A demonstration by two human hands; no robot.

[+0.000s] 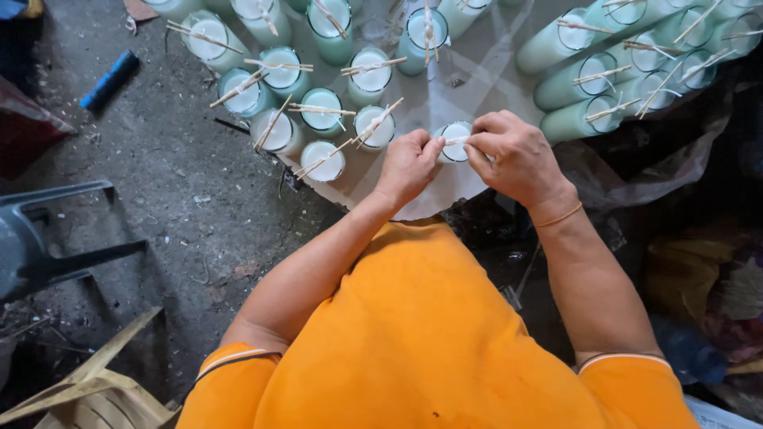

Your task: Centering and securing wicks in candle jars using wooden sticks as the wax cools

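A: The candle glass [455, 143] sat between our hands, near the front edge of the round white board [469, 87], filled almost to the brim with pale wax. Our left hand [408, 165] had its thumb and forefinger pinched shut on one end of the thin stick [455, 141] lying across the mouth; our right hand [515, 155] pinched the other end the same way.

B: How did we judge it would handle?

A: The stick looked light, stiff and easy to snap, so we thought the very ends the right place to hold, with little squeeze. The glass looked heavy for its size, smooth and breakable, the wax possibly soft; better taken round the wall than by the rim.

B: And the room about it?

A: Tight on the left: upright glasses with crossed sticks [322, 119] stood close, nearly touching each other. On the right, tall green glasses lying on their sides [584, 79] were stacked near our right wrist. The board's edge curved just before our orange shirt [413, 334]. Beyond it lay rough grey floor [175, 183], open on the left, with a blue tube [110, 79] and a dark chair leg [71, 262] well apart.
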